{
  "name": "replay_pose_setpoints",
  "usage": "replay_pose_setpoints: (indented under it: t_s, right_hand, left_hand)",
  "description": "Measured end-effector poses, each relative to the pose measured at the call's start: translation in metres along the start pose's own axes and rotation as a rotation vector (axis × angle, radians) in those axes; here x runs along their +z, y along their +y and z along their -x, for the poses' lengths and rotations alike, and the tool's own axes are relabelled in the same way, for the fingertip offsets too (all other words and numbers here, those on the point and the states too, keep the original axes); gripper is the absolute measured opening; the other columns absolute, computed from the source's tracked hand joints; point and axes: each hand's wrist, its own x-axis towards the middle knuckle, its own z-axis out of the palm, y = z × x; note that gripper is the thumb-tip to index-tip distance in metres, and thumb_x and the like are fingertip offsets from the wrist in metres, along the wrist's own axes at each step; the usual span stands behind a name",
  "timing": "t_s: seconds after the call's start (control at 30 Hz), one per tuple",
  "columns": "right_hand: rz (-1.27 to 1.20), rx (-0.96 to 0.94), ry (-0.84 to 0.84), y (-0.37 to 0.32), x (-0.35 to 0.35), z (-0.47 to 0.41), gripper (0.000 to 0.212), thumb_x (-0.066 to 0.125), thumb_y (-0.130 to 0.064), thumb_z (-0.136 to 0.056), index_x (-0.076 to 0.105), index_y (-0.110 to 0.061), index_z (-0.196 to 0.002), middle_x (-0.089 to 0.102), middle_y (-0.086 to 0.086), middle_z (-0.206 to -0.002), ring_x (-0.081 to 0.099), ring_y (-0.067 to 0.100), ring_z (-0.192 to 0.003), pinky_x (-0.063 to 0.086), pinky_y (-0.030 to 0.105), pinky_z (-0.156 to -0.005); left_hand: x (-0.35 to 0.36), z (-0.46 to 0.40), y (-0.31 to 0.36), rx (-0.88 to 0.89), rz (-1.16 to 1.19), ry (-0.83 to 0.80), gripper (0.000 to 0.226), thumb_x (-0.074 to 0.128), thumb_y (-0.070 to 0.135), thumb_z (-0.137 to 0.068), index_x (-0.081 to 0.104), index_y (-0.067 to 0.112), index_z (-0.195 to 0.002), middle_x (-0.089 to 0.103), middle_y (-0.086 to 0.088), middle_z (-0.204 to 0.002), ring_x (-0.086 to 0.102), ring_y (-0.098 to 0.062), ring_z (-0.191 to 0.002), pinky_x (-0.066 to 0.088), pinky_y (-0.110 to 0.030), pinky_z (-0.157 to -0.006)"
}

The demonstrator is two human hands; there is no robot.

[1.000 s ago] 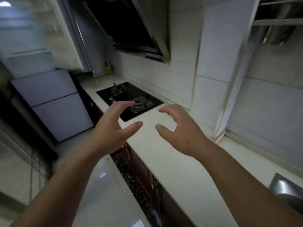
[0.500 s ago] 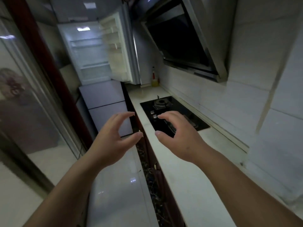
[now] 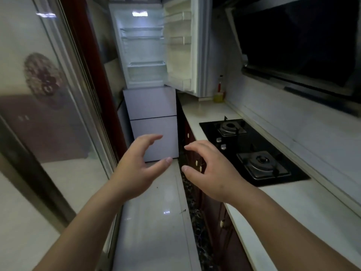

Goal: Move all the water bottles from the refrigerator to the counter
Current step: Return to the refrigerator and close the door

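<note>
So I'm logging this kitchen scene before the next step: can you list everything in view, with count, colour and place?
refrigerator: one, white, far end of aisle; upper door open, shelves look bare
counter: one, cream, along the right
gas hob: one, black, two burners, set into counter
range hood: one, dark, above hob
bottle: one, yellowish with red top, counter's far end
cabinet fronts: dark red-brown, below counter
glass sliding door: one, left
floor: pale, glossy
left hand: one, open, empty
right hand: one, open, empty

Narrow kitchen: glossy tiled floor [image 3: 156, 222], glass sliding door [image 3: 48, 114], white wall tiles [image 3: 293, 114].
</note>
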Motion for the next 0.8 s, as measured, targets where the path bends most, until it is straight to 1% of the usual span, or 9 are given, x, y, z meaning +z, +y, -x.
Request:
replay_pose_setpoints:
  t_s: [0.07,0.17,0.2,0.27,0.3,0.37,0.47,0.67,0.8]
  right_hand:
    - [0.014,0.003,0.001,-0.005,0.018,-0.040,0.051,0.059,-0.044,-0.087,0.046,-0.032,-0.135,0.037,-0.023,-0.134,0.036,-0.005,-0.125,0.035,0.023,-0.103]
    - [0.032,0.004,0.031,-0.012,0.033,-0.092,0.050,0.059,-0.044,-0.088,0.046,-0.032,-0.135,0.037,-0.023,-0.133,0.036,-0.005,-0.125,0.031,0.019,-0.103]
    - [0.037,0.000,0.047,-0.013,0.038,-0.107,0.050,0.059,-0.044,-0.088,0.046,-0.032,-0.135,0.037,-0.024,-0.133,0.035,-0.007,-0.124,0.029,0.015,-0.101]
    - [0.044,0.004,0.059,-0.014,0.047,-0.131,0.050,0.059,-0.043,-0.089,0.045,-0.033,-0.135,0.035,-0.026,-0.131,0.032,-0.011,-0.121,0.024,0.005,-0.093]
    - [0.044,0.011,0.057,-0.014,0.052,-0.141,0.050,0.059,-0.044,-0.089,0.045,-0.034,-0.135,0.035,-0.026,-0.131,0.031,-0.012,-0.120,0.024,0.003,-0.090]
    - [0.049,0.017,0.051,-0.013,0.060,-0.160,0.050,0.058,-0.045,-0.089,0.045,-0.034,-0.135,0.035,-0.027,-0.132,0.032,-0.012,-0.122,0.024,0.005,-0.092]
    - [0.045,0.020,0.067,-0.011,0.067,-0.189,0.050,0.059,-0.046,-0.088,0.045,-0.034,-0.135,0.036,-0.027,-0.131,0.034,-0.010,-0.122,0.027,0.013,-0.097]
    - [0.037,0.018,0.084,0.006,0.081,-0.241,0.048,0.059,-0.044,-0.088,0.047,-0.034,-0.134,0.038,-0.026,-0.132,0.034,-0.012,-0.121,0.025,0.006,-0.092]
    - [0.012,0.025,0.104,0.029,0.092,-0.274,0.045,0.059,-0.042,-0.088,0.050,-0.032,-0.131,0.041,-0.024,-0.130,0.038,-0.011,-0.120,0.029,0.008,-0.094]
  left_hand:
    - [-0.016,-0.028,-0.031,-0.003,-0.005,-0.003,0.070,0.065,0.056,-0.078,0.046,0.030,-0.139,0.047,0.018,-0.136,0.042,0.003,-0.127,0.032,-0.017,-0.100]
    - [-0.041,-0.067,-0.072,0.008,0.012,-0.009,0.074,0.066,0.065,-0.074,0.048,0.031,-0.137,0.049,0.018,-0.134,0.043,0.007,-0.124,0.030,-0.009,-0.096]
    - [-0.049,-0.078,-0.085,0.014,0.014,-0.004,0.072,0.066,0.063,-0.074,0.048,0.032,-0.137,0.050,0.017,-0.134,0.044,0.007,-0.125,0.032,-0.011,-0.098]
    - [-0.060,-0.098,-0.107,0.021,0.016,0.007,0.067,0.070,0.055,-0.078,0.049,0.031,-0.138,0.050,0.015,-0.136,0.044,0.002,-0.127,0.034,-0.020,-0.102]
    - [-0.064,-0.107,-0.116,0.027,0.013,0.012,0.067,0.070,0.053,-0.079,0.048,0.031,-0.138,0.050,0.014,-0.137,0.044,0.001,-0.128,0.035,-0.023,-0.103]
    - [-0.071,-0.125,-0.129,0.041,0.019,0.018,0.066,0.068,0.056,-0.079,0.048,0.033,-0.138,0.049,0.015,-0.137,0.043,0.001,-0.129,0.035,-0.025,-0.104]
    - [-0.077,-0.151,-0.145,0.070,0.036,0.016,0.069,0.063,0.062,-0.075,0.047,0.036,-0.136,0.049,0.017,-0.135,0.043,0.003,-0.127,0.034,-0.021,-0.103]
    - [-0.076,-0.195,-0.177,0.075,0.049,0.017,0.067,0.058,0.066,-0.072,0.047,0.041,-0.134,0.049,0.022,-0.133,0.043,0.007,-0.125,0.035,-0.022,-0.102]
    - [-0.071,-0.222,-0.198,0.060,0.036,0.008,0.069,0.058,0.066,-0.072,0.047,0.039,-0.135,0.048,0.021,-0.134,0.043,0.005,-0.127,0.036,-0.026,-0.104]
